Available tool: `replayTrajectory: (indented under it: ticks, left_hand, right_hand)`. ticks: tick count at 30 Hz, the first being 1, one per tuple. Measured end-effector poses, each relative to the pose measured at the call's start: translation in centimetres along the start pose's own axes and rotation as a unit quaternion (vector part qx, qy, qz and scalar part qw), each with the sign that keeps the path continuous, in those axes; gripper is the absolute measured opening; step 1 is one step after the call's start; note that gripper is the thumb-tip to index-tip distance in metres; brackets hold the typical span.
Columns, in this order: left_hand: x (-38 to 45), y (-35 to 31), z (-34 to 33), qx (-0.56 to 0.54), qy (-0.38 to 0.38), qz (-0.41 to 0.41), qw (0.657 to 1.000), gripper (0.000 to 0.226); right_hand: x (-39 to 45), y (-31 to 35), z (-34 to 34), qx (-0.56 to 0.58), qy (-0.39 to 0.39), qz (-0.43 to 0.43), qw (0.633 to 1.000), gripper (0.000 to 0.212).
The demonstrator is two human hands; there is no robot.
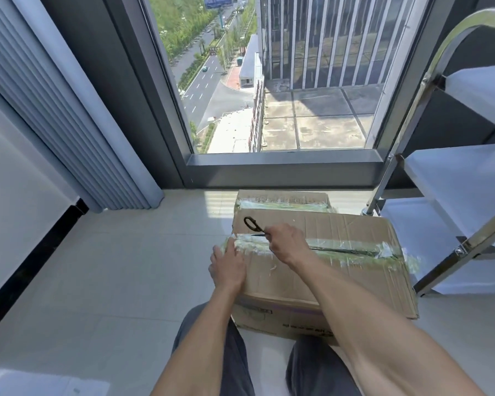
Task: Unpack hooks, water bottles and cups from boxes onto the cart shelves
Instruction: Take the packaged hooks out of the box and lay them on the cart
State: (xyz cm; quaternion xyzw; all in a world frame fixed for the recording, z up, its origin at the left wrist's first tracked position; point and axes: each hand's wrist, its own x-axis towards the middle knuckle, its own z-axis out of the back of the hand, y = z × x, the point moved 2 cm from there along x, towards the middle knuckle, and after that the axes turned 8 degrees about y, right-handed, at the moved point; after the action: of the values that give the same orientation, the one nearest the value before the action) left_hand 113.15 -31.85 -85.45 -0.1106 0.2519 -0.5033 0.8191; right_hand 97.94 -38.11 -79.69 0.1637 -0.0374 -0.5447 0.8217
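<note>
Left hand (228,267) lies flat, fingers straight; right hand (287,243) is curled, gripping.

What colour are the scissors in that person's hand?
Black: the scissors, gripped by the right hand, show dark handles in the head view.

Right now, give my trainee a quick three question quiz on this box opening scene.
1. True or false: the right hand holds scissors at the taped seam.
2. The left hand rests on: A) the cart B) the near cardboard box C) the window sill.
3. Fill in: a second box sits ____ the near one.

Key: 1 true; 2 B; 3 behind.
</note>
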Motion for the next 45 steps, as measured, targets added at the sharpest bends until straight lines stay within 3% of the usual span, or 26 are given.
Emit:
replayTrajectory:
  ticks: [3,6,10,17,22,35,42,45]
  left_hand:
    - [0.5,1.8,-1.8,-0.008,0.032,-0.009,0.999,0.05]
    - [1.0,2.6,-2.6,-0.006,0.006,-0.016,1.0,0.051]
    - [1.3,2.7,-3.3,-0.012,-0.042,-0.024,0.999,0.049]
    - [2.0,3.0,-3.4,-0.006,-0.056,-0.016,0.998,0.053]
    - [1.8,3.4,-3.3,0.002,-0.057,-0.016,0.998,0.057]
    - [1.2,3.3,-3.5,0.016,-0.065,-0.025,0.997,0.052]
    - [0.5,3.1,-3.4,0.005,-0.057,-0.028,0.998,0.05]
    - [0.5,2.3,-2.9,0.12,-0.067,-0.03,0.99,0.049]
  right_hand:
    - [2.0,1.6,-0.3,-0.078,0.019,0.024,0.996,0.023]
    - [4.1,2.9,-1.3,-0.134,0.042,0.036,0.989,0.029]
    - [6.0,4.3,-3.0,-0.169,0.061,0.075,0.981,0.026]
    - [7.3,4.5,-3.7,-0.247,0.085,0.159,0.952,0.021]
    - [5.7,2.6,-4.0,-0.248,0.089,0.167,0.95,0.023]
    - [-0.4,-6.5,-2.3,-0.393,0.138,0.073,0.906,0.03]
    - [-5.5,-13.9,0.8,-0.412,0.148,-0.115,0.892,0.03]
    - [-5.8,-13.1,0.8,-0.389,0.16,-0.157,0.894,0.03]
